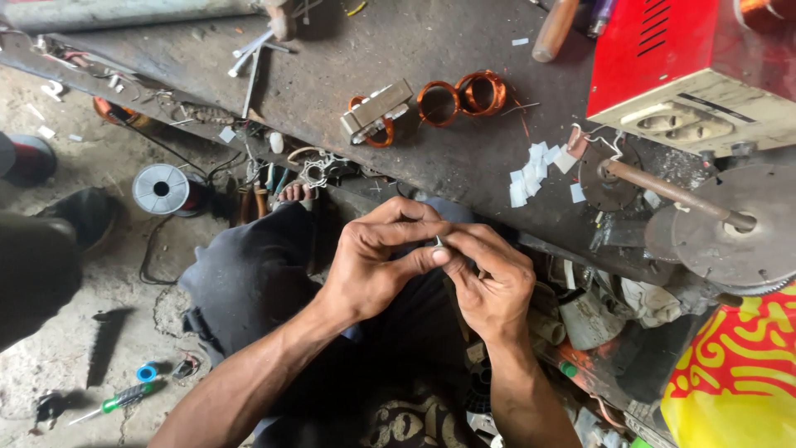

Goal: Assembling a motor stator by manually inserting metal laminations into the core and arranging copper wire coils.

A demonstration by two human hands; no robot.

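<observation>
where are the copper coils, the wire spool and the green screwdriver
copper coils (pixel 462 96): head view, where the two orange rings meet
wire spool (pixel 162 189): head view, grey top flange
green screwdriver (pixel 124 398): head view, green handle

Small pale grey strip-like piece (pixel 437 241), mostly hidden, only a short tip showing; pinched between fingers (pixel 414 259) of both hands, held above dark-trousered lap, just below dark worktop (pixel 398 50) edge.
</observation>
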